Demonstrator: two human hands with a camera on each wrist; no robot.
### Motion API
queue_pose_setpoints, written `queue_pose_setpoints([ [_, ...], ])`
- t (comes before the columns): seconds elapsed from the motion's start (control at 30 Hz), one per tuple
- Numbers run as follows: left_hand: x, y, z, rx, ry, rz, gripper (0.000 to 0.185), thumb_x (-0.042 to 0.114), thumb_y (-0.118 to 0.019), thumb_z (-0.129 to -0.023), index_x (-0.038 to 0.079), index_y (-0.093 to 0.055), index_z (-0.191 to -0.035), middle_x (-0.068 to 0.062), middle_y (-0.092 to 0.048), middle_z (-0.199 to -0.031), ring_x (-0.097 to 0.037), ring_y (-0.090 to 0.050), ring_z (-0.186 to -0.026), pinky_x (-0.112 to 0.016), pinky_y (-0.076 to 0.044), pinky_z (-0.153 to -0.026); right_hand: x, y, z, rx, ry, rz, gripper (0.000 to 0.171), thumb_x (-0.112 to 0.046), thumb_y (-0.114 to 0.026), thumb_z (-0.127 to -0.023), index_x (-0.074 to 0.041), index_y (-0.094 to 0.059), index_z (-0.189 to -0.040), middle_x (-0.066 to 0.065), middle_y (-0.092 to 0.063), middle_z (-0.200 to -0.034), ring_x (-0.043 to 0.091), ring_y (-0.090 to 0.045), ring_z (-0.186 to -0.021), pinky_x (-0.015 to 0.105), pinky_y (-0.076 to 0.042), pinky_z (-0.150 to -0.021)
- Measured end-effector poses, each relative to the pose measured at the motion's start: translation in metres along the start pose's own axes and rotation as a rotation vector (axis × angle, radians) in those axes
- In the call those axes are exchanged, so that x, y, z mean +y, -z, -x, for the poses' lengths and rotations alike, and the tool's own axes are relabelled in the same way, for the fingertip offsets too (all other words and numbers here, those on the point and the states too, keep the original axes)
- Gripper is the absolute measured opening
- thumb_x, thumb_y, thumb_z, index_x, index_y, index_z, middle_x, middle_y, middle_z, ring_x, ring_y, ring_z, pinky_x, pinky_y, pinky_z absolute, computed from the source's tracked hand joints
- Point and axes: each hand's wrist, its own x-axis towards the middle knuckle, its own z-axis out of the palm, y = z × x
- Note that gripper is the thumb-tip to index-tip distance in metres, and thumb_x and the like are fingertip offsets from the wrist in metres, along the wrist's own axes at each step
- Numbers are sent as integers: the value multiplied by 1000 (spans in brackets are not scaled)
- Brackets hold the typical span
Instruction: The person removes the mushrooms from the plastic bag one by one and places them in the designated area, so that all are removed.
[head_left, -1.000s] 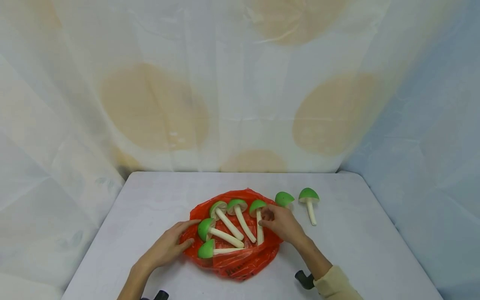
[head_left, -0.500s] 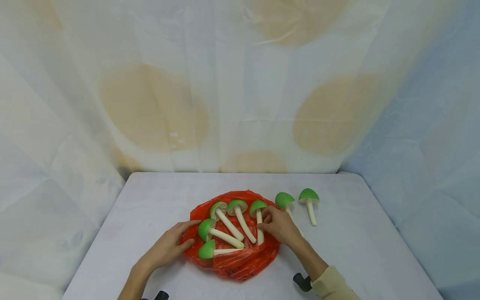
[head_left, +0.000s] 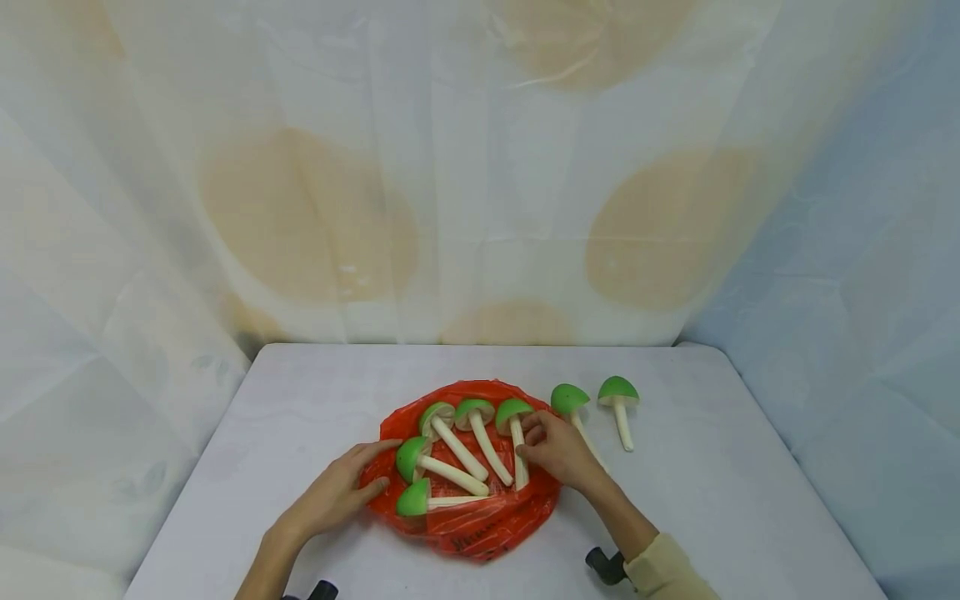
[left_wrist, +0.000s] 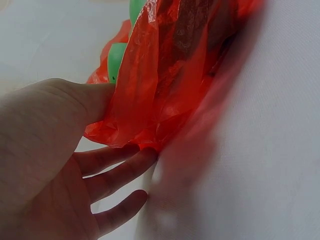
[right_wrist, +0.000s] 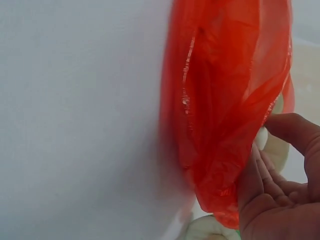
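A red plastic bag [head_left: 480, 529] lies on the table, its mouth spread wide around several green-capped toy mushrooms with pale stems. My left hand [head_left: 341, 492] holds its left rim; in the left wrist view the thumb goes behind the plastic and the other fingers spread outside. At the right side of the mouth my right hand [head_left: 558, 450] pinches the stem of the rightmost toy mushroom [head_left: 513, 412] in the bag. In the right wrist view, red plastic [right_wrist: 225, 100] hides most of that stem, and the thumb touches near its white part.
Two more green-capped mushrooms lie on the table to the right of the bag: a nearer one [head_left: 570, 398], partly behind the right hand, and a farther one [head_left: 618, 390]. A white table [head_left: 720, 500] bears everything, with cloth curtains [head_left: 465, 208] around it.
My right hand has shifted slightly left and toward me at first. The rightmost mushroom in the bag has tilted a little, its cap leaning left. My left hand stays put.
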Motion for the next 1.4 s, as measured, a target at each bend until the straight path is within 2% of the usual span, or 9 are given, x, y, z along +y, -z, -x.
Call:
queue_pose_setpoints([
  [0.3, 0, -1, -1, 1, 18, 6, 55, 25, -72, -95, 37, -51, -144, 4, -58, -137, -25, -53, -130, -56, -45, -106, -12, 12, 5, -30, 59, -79, 36, -22, -77, -87, -11, -62, -118, 1, -65, -97, 17, -62, -84, 29, -57, -70],
  [0.53, -1, -2, 0, 13, 1, 5, 55, 24, -71, -95, 36, -51, -145, 5, -57, -137, -24, -53, -130, -54, -45, -106, -22, 20, 7, -21, 124, -179, 38, -22, -78, -87, -14, -60, -120, 5, -64, -103, 20, -64, -94, 32, -58, -74],
  [0.83, -2, -2, -1, 13, 4, 1, 55, 26, -71, -95, 38, -51, -144, 8, -58, -136, -22, -54, -130, -53, -45, -106, -33, 30, 11, -8, 169, -185, 40, -24, -77, -90, -17, -58, -124, 3, -64, -107, 20, -65, -99, 33, -57, -82],
  [0.97, -3, -2, -1, 12, 1, 5, 55, 26, -72, -95, 39, -51, -144, 7, -58, -136, -23, -54, -130, -54, -45, -106, -38, 43, 14, 13, 186, -211, 43, -23, -76, -91, -14, -56, -129, 6, -65, -109, 23, -64, -102, 35, -57, -85],
  [1.17, -3, -2, -1, 9, -3, 3, 55, 26, -72, -95, 39, -50, -144, 7, -57, -137, -24, -54, -130, -55, -45, -106, -38, 65, 15, 66, 170, -230, 47, -14, -72, -93, -7, -52, -135, 14, -64, -114, 32, -63, -106, 37, -58, -85],
  [1.4, -3, -2, 0, 13, -20, 1, 55, 25, -72, -95, 37, -51, -144, 7, -58, -136, -23, -54, -129, -54, -45, -106, -23, 94, 18, 136, 161, -212, 46, -25, -74, -93, -13, -53, -133, 10, -65, -114, 30, -65, -105, 38, -59, -85],
])
